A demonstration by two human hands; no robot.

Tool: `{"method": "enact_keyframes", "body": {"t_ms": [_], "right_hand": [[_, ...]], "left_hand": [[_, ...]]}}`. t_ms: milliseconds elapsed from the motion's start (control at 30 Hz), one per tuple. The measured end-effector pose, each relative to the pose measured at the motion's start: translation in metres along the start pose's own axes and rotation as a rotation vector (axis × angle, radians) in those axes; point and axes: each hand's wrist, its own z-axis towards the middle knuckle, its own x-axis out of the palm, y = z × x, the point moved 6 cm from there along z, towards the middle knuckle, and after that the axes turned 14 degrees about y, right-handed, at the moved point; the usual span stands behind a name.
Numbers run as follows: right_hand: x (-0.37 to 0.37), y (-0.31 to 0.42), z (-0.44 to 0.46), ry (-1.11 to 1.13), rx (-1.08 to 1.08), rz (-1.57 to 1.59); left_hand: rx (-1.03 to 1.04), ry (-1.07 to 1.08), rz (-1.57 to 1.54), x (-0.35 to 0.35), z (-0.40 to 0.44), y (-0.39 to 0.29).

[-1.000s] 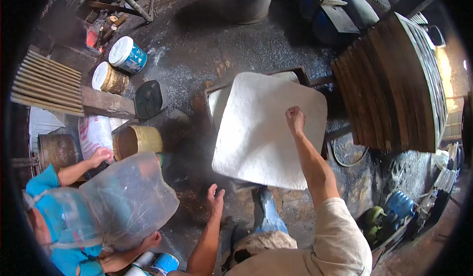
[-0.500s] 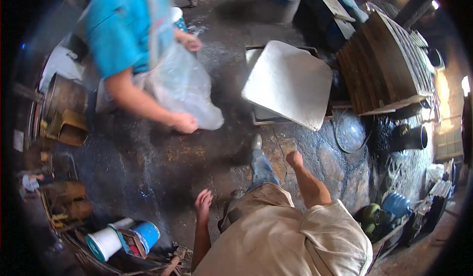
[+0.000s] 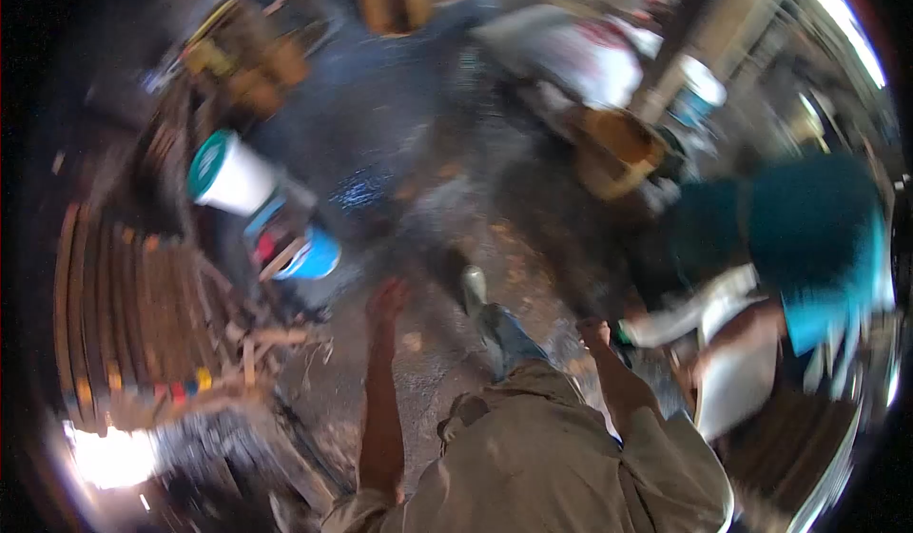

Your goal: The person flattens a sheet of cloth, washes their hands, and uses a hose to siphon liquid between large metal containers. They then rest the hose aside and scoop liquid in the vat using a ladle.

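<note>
My left hand (image 3: 388,300) hangs low in front of me over the wet dark floor (image 3: 418,343), smeared by motion so its fingers cannot be made out. It is nearest to a blue bucket (image 3: 316,255) on the left, apart from it. My right hand (image 3: 594,331) is held out at my right side with the fingers curled in, and nothing shows in it. Just beyond it, a blurred co-worker in a teal shirt (image 3: 813,238) bends over, an arm reaching down by a pale flat board (image 3: 740,386).
A white bucket with a green rim (image 3: 242,176) stands at left, above a stack of wooden slats (image 3: 143,305). A yellowish-brown container (image 3: 623,153) and white sacks (image 3: 590,58) lie ahead to the right. Another brown container (image 3: 395,0) stands farther off.
My view has swung left, bringing the buckets closer to the middle. The co-worker and pale board now appear at the right edge, and the co-worker is bent over. My left hand is farther forward.
</note>
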Motion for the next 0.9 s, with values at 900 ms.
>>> {"method": "enact_keyframes", "body": {"t_ms": [900], "right_hand": [[-0.183,0.677,0.683,0.131,0.226,0.739]], "left_hand": [[-0.164,-0.538,-0.324,-0.487,0.498,-0.004]]}}
